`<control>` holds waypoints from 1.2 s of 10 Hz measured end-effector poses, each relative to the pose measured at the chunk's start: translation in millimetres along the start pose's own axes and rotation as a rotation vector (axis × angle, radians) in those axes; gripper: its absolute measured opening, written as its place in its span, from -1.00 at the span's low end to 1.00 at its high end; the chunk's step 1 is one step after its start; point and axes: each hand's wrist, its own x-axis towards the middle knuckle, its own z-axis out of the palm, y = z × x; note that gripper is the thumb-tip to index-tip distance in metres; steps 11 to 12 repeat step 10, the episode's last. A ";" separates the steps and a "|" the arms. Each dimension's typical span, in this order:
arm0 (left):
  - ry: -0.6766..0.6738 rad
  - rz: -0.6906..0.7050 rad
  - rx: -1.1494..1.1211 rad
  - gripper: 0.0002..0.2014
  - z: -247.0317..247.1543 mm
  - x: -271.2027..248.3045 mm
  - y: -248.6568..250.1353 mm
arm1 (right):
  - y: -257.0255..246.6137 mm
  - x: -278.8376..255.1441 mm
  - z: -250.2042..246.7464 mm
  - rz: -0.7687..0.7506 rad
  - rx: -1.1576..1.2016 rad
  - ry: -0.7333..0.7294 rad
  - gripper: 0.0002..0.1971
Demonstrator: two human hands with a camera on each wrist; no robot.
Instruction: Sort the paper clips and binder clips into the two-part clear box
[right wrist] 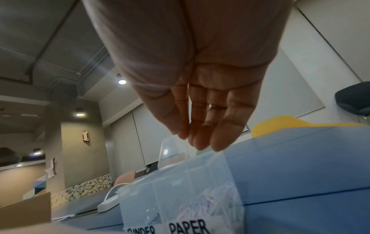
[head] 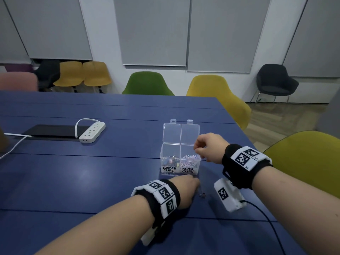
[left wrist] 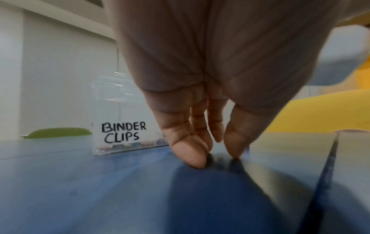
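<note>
Box: we find the clear box (head: pixel 180 159) on the blue table (head: pixel 92 181), lids up.
Labels: we read "BINDER CLIPS" on the left part, "PAPER CLIPS" on the right.
Contents: binder clips (head: pixel 170 161) left; paper clips (head: pixel 190 161) right.
Left hand (head: pixel 184 190): fingertips (left wrist: pixel 197 159) on the table; grip undetermined.
Right hand (head: pixel 207 147): above the right part, fingers straight, holding nothing.
Loose clip (head: pixel 203 194): beside the left hand.

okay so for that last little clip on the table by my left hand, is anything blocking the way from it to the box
Nothing visible does. The small clip lies on the bare blue table beside your left hand, just in front of the clear box. The box lids are open. Your right hand hovers over the paper clip side only.
</note>
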 end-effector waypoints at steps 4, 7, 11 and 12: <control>-0.051 0.021 0.119 -0.77 -8.3 2.1 29.1 | 32.3 -26.0 -4.7 0.089 -0.008 -0.044 -0.84; 0.627 -0.418 -0.185 -0.83 -55.4 4.3 -57.6 | 44.7 -47.2 -20.7 -0.278 0.180 0.670 -0.85; 0.499 -0.432 -0.212 -0.83 -43.0 6.5 -78.3 | 44.5 -40.6 -64.6 -0.320 0.377 0.821 -0.86; 0.499 -0.432 -0.212 -0.83 -43.0 6.5 -78.3 | 44.5 -40.6 -64.6 -0.320 0.377 0.821 -0.86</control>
